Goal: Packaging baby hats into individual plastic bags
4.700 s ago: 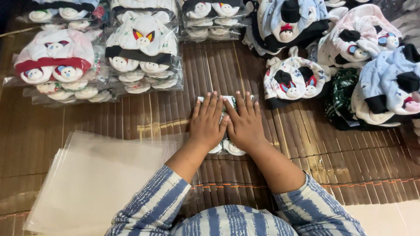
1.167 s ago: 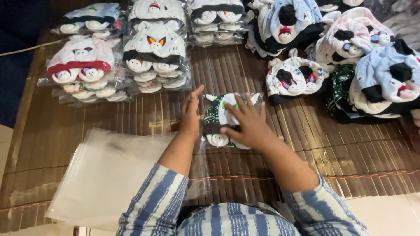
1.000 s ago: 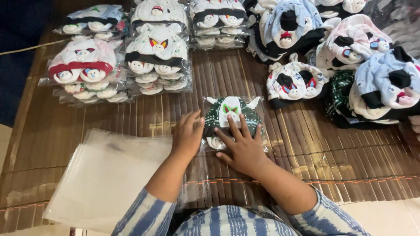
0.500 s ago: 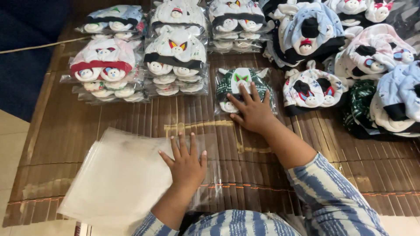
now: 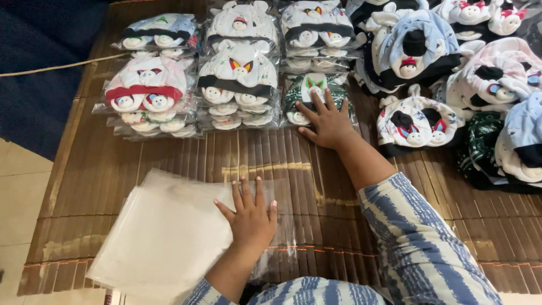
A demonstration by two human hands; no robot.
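My right hand (image 5: 327, 121) lies flat, fingers spread, on the bagged green-and-white plush cap (image 5: 312, 96), far side of the brown slatted mat (image 5: 186, 155); my left hand (image 5: 251, 217) presses open-palmed on the stack of clear plastic bags (image 5: 164, 231), nearer me, leftward; hands well apart, gripping nothing.

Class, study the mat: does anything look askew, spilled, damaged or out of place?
Nothing looks damaged or spilled. The bagged hats sit in tidy stacks. The loose hats at the right lie in a jumbled heap. The stack of clear bags under the left hand lies skewed to the mat's slats. The right hand rests on a green bagged hat.
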